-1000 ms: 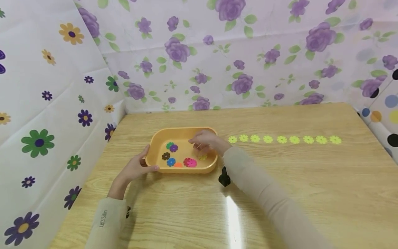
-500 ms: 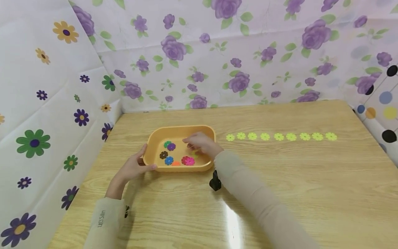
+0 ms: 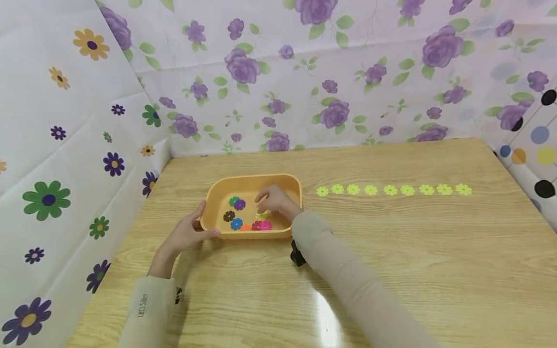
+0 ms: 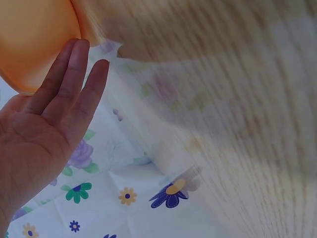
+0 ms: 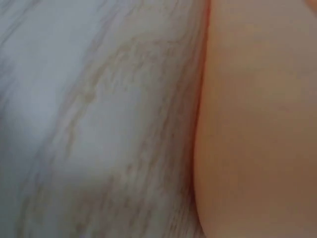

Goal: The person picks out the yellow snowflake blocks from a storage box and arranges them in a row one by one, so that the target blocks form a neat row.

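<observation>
An orange tray [image 3: 211,212] sits on the table, holding several flower-shaped discs. My left hand [image 3: 184,237] grips its left end: the thumb lies on the near rim and the fingers [image 4: 74,64] run along the outside wall. Over the right part of the tray, my right hand [image 3: 278,202] reaches down with bent fingers, a yellow flower disc [image 3: 263,214] at the fingertips; the thumb's hold is partly hidden. Left of these lie green [image 3: 233,200], purple [image 3: 240,204], brown [image 3: 229,216] and blue [image 3: 237,224] discs. Orange, red and pink [image 3: 266,225] discs lie near the front wall.
Right of the tray, a row of several yellow flower discs [image 3: 390,190] stretches across the wooden table [image 3: 413,251]. Flower-printed sheets [image 3: 370,87] stand behind and at the left. The right wrist view shows only the tray wall [image 5: 257,119] and tabletop.
My right hand has moved left inside the tray, and the yellow disc has shifted left with its fingers. My left hand stays on the tray. The head view has shifted slightly.
</observation>
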The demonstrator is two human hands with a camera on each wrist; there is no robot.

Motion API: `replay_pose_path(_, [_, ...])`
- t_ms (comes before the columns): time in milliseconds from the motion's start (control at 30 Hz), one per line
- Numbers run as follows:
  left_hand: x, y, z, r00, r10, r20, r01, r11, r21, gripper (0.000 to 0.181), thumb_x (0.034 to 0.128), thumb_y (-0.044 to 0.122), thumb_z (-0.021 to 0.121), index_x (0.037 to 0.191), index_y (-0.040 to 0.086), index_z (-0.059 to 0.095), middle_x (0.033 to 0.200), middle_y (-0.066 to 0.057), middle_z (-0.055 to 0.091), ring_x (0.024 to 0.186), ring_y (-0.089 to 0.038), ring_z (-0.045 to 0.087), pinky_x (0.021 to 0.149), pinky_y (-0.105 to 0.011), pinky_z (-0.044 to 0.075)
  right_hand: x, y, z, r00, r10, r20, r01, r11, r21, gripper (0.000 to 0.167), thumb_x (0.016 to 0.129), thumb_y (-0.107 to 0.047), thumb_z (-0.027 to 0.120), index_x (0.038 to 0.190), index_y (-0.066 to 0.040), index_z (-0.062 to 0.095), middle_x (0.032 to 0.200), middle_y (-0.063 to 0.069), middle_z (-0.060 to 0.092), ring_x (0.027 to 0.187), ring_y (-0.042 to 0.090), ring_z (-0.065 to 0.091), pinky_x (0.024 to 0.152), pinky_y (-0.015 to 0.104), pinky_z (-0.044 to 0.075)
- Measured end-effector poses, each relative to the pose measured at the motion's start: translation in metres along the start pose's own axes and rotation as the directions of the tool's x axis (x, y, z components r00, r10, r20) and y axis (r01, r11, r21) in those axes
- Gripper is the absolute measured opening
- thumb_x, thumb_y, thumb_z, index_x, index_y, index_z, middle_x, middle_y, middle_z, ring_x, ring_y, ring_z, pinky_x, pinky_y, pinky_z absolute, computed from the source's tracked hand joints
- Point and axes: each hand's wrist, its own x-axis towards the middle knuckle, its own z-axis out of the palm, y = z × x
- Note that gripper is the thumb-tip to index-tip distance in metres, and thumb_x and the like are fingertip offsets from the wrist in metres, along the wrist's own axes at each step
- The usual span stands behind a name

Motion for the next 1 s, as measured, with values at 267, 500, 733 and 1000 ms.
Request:
replay_pose_path(267, [0.003,-0.009,0.001,1.0,-0.011,0.0,0.011,1.0,-0.013,0.098,0.0791,0.025,0.072,0.145,0.004,0.003,0.111,-0.032,0.056,0.091,-0.027,0.061,0.079,-0.036,0.048,-0.005,-0.003,0.001,0.997,0.075,-0.011,-0.076,0.983,-0.168,0.027,0.064,0.004,0.077,0.088,-0.006,0.071,0.106,0.007,0.061,0.088,0.019,0.048,0.067,0.024,0.044])
replay_pose_path(500, [-0.001,0.005,0.0,1.0,-0.019,0.013,0.02,1.0,-0.01,0.095,0.0804,0.019,0.071,0.143,-0.004,0.004,0.109,-0.035,0.055,0.09,-0.03,0.061,0.078,-0.036,0.049,-0.002,0.0,0.004,0.998,0.053,0.027,-0.043,0.96,-0.276,0.017,0.067,-0.001,0.077,0.082,-0.006,0.072,0.089,0.003,0.063,0.086,0.018,0.049,0.071,0.024,0.044])
replay_pose_path(733, [0.002,-0.01,-0.001,1.0,-0.022,0.007,0.022,1.0,-0.007,0.098,0.08,0.025,0.071,0.145,0.002,0.002,0.11,-0.032,0.056,0.092,-0.027,0.061,0.079,-0.035,0.049,0.0,-0.001,0.005,0.999,0.012,0.031,-0.002,0.95,-0.313,0.014,0.068,-0.004,0.077,0.078,-0.003,0.067,0.078,0.002,0.06,0.073,0.016,0.05,0.06,0.022,0.043])
replay_pose_path(1000, [0.002,-0.008,0.0,1.0,-0.016,0.004,0.016,1.0,0.002,0.098,0.0799,0.026,0.071,0.145,0.002,0.002,0.107,-0.031,0.058,0.091,-0.027,0.062,0.08,-0.037,0.048,0.003,0.002,0.002,0.997,-0.052,-0.052,0.043,0.986,-0.16,0.011,0.069,-0.002,0.075,0.076,0.0,0.067,0.07,0.004,0.058,0.062,0.013,0.049,0.054,0.02,0.041])
